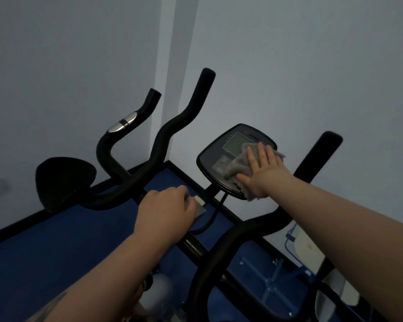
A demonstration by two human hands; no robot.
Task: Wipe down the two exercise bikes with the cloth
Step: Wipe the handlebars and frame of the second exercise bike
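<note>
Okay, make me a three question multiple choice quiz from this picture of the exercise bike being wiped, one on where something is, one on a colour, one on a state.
1. Where is the cloth?
A. on the console
B. on the saddle
C. on the floor

2. What colour is the floor?
A. red
B. blue
C. white

3. How is the right hand?
A. clenched in a fist
B. hanging idle
C. flat, pressing the cloth

Answers:
1 A: it lies on the console, partly over the screen.
2 B: the flooring is blue.
3 C: the fingers are straight on the cloth.
</note>
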